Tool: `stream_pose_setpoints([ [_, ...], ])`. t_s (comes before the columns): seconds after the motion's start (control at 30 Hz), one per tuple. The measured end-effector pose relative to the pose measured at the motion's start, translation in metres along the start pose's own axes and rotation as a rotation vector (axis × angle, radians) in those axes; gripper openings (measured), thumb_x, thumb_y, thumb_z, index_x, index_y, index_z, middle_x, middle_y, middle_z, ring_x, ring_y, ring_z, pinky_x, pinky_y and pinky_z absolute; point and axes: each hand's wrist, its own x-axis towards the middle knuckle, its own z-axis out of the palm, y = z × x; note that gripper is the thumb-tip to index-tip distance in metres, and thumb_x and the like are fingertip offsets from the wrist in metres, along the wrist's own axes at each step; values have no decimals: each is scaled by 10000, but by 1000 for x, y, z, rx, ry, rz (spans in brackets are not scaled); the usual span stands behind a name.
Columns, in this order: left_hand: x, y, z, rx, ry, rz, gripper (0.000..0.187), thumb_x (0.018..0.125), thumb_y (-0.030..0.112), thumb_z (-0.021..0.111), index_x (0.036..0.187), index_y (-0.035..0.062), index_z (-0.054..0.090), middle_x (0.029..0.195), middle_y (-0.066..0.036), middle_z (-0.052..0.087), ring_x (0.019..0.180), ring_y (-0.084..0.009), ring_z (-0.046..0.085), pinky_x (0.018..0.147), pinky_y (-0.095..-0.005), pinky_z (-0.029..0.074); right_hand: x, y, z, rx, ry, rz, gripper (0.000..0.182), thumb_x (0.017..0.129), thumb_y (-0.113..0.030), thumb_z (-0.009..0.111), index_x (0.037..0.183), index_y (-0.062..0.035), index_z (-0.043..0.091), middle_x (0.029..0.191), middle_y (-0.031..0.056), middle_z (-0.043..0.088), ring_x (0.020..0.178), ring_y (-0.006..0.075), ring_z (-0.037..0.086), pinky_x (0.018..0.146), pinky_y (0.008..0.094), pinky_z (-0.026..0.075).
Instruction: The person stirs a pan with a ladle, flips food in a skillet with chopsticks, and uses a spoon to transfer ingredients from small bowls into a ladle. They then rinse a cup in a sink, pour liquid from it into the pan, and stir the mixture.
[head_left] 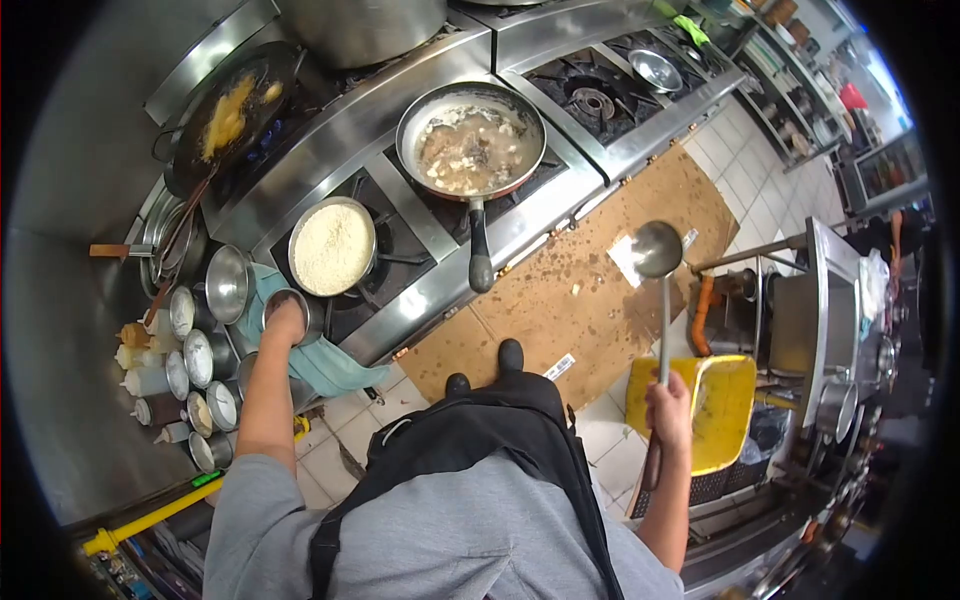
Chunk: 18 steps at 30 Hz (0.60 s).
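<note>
My right hand [668, 408] grips the long handle of a steel ladle [657, 249], whose empty bowl hangs above the cardboard floor mat. My left hand [287, 322] reaches down into a small steel bowl [278, 300] on a blue cloth [330, 365] at the stove's edge; the fingers are hidden inside it. A frying pan [470, 140] of creamy brown sauce sits on a burner, its black handle pointing toward me. Beside it stands a pot [332, 246] of pale batter or rice.
A dark wok [232, 115] with yellow fried food sits at far left. Several steel condiment cups [200, 357] and squeeze bottles line the left wall. A yellow bin [715, 410] stands by my right side, next to a steel counter [830, 300]. Cardboard [590, 270] covers the floor.
</note>
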Motion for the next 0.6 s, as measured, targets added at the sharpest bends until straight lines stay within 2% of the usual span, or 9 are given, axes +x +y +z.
stream_pose_setpoints([
  [0.13, 5, -1, 7, 83, 41, 55, 496, 856, -26, 547, 1350, -14, 500, 1371, -233, 543, 1271, -354, 534, 1066, -398, 436, -27, 48, 37, 27, -104, 108, 333, 886, -110, 559, 1184, 38, 559, 663, 11, 500, 432, 104, 446, 379, 254, 373],
  [0.2, 20, -9, 22, -11, 171, 56, 430, 894, -14, 504, 1320, 13, 549, 1360, -219, 557, 1258, -355, 545, 1057, -414, 440, -28, 64, 59, -56, -135, 125, 346, 869, -123, 581, 1176, 37, 563, 667, 39, 517, 469, 132, 485, 417, 287, 425],
  [0.23, 20, -12, 25, -185, 143, 41, 358, 916, 2, 479, 1247, 14, 614, 1315, -213, 591, 1219, -362, 574, 1025, -434, 460, -28, 73, 69, -53, -136, 137, 346, 869, -123, 581, 1176, 37, 563, 667, 39, 517, 469, 132, 485, 417, 287, 425],
  [0.3, 24, -13, 23, -126, 155, 52, 331, 910, 24, 499, 1211, 7, 636, 1289, -220, 603, 1194, -367, 588, 1004, -438, 473, -18, 88, 90, -377, -130, 5, 341, 850, -159, 594, 1137, 25, 568, 723, 147, 618, 562, 254, 614, 533, 389, 515],
  [0.33, 23, -13, 23, -74, 164, 61, 307, 904, 47, 519, 1175, 1, 658, 1263, -227, 615, 1169, -372, 601, 983, -441, 486, -15, 94, 99, -373, -127, 6, 341, 850, -159, 594, 1137, 25, 568, 723, 147, 618, 562, 254, 614, 533, 389, 515],
  [0.4, 3, -11, 11, -86, 239, 137, 279, 888, 107, 556, 1117, 23, 691, 1190, -240, 642, 1109, -387, 624, 931, -452, 505, -11, 97, 118, -924, 10, -332, 358, 864, -207, 559, 1152, 5, 569, 849, 237, 680, 737, 376, 678, 688, 479, 538],
  [0.43, -9, -6, 5, -85, 267, 179, 264, 874, 118, 561, 1077, 27, 702, 1122, -248, 656, 1054, -403, 635, 900, -464, 506, -11, 90, 126, -924, 11, -334, 358, 864, -207, 559, 1152, 5, 569, 849, 237, 680, 737, 376, 678, 688, 479, 538],
  [0.5, -11, -10, 8, -115, 364, 268, 213, 844, 147, 583, 973, 51, 722, 971, -257, 675, 932, -426, 653, 816, -495, 508, -9, 75, 139, -997, -52, -236, 313, 856, -212, 545, 1085, -1, 577, 929, 290, 673, 926, 444, 649, 838, 534, 493],
  [0.6, -30, -8, 3, -170, 442, 283, 174, 836, 146, 585, 916, 51, 708, 941, -254, 673, 907, -433, 646, 781, -500, 505, 1, 77, 151, -1072, -52, -273, 274, 857, -193, 539, 1056, -9, 578, 905, 269, 682, 901, 425, 661, 814, 522, 504],
])
